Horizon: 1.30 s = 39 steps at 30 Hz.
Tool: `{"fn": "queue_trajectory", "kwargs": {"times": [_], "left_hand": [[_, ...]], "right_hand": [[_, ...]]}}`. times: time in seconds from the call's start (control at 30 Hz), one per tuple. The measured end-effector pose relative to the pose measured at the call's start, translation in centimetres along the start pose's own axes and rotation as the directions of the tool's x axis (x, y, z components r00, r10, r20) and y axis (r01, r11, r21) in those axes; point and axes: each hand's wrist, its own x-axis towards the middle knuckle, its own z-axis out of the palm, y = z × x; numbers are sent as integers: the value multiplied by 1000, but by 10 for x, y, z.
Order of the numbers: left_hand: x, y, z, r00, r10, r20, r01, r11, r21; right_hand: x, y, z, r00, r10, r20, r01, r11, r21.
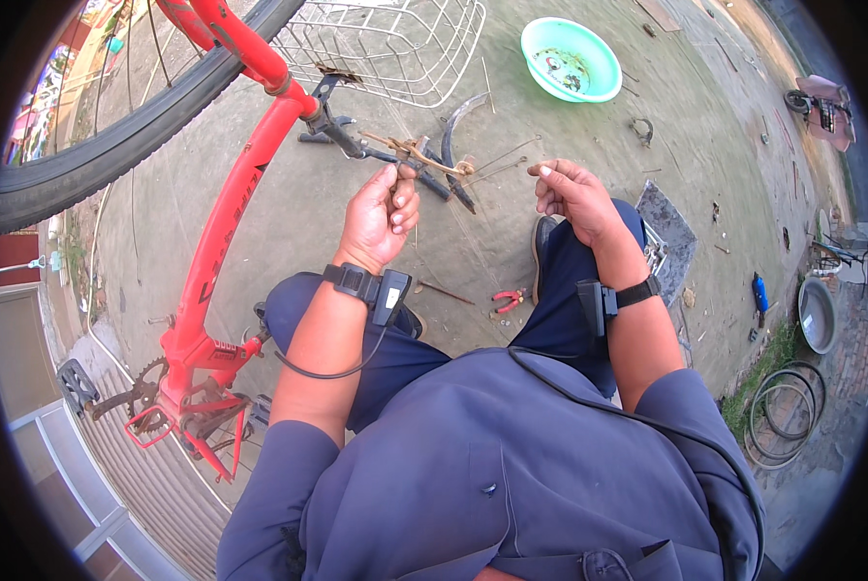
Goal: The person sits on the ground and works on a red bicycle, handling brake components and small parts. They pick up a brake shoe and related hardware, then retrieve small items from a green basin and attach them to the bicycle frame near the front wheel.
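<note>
My left hand (384, 213) is closed at the lower side of a rusty metal fitting (414, 155) on dark metal tubes beside the red bicycle frame (223, 232); what exactly its fingertips pinch is small and partly hidden. To the right, my right hand (574, 198) has its fingers curled, thumb and forefinger together at something brownish too small to name. Thin rods (507, 160) lie just beyond, between both hands. On the ground below them are red-handled pliers (508, 300) and a rusty rod (446, 291).
A bicycle wheel (114, 136) fills the upper left, with a wire basket (395, 48) behind it. A green basin (571, 92) stands ahead. At right are a grey slab (676, 232), a blue tool (759, 295), a metal basin (818, 316), coiled hose (783, 412) and a scooter (821, 107).
</note>
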Motion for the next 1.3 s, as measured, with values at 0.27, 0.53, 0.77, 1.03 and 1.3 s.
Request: {"fn": "queue_trajectory", "kwargs": {"times": [0.27,0.53,0.77,1.03,1.3], "left_hand": [[-1,1,1,1000,2,-8,-2,1000,5],[-3,2,1,1000,6,-9,-6,1000,-5],[-3,2,0,1000,6,-5,-6,1000,-9],[-3,2,0,1000,11,-1,-11,1000,-7],[-4,2,-1,999,15,31,-14,1000,-22]], "right_hand": [[1,0,2,1000,1,-8,-1,1000,-8],[1,1,0,1000,1,6,-1,1000,-7],[1,2,-2,1000,-2,5,2,1000,-17],[1,2,-1,1000,-6,9,6,1000,-12],[0,1,1,1000,-15,3,15,1000,-20]]}}
